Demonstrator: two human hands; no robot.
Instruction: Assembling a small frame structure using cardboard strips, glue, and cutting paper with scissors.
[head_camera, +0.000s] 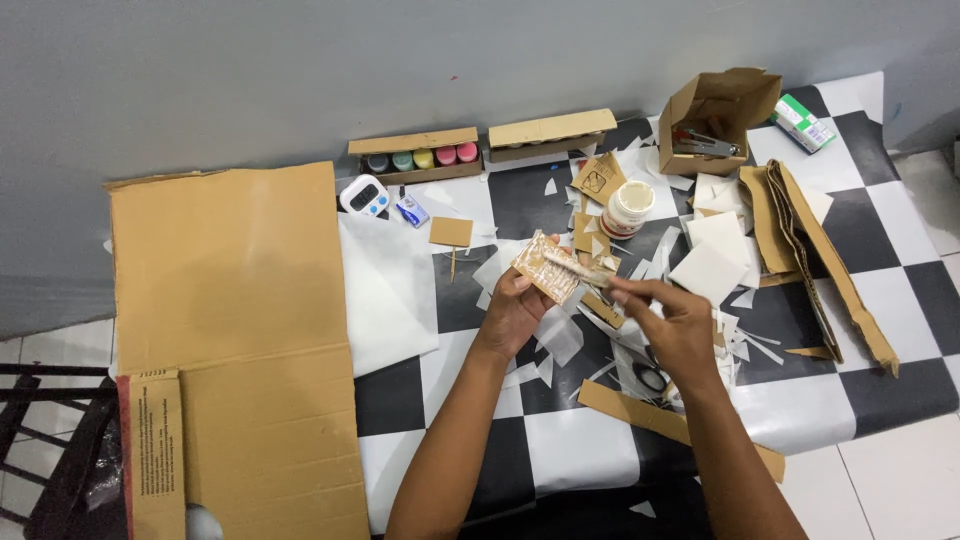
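Observation:
My left hand (512, 312) holds a small cardboard piece (543, 268) smeared with white, tilted up above the checkered mat. My right hand (672, 322) grips a thin stick or brush (580, 266) whose tip lies across the cardboard piece. A white glue jar (627, 208) stands open just behind the hands. Paper and cardboard scraps (705, 262) lie scattered around and under both hands.
A large flat cardboard sheet (235, 330) covers the left side. A box of paint bottles (420, 158), a second long box (550, 133), a white timer (364, 196), an open carton (715, 115) and corrugated strips (820, 260) sit on the black-and-white mat (580, 460).

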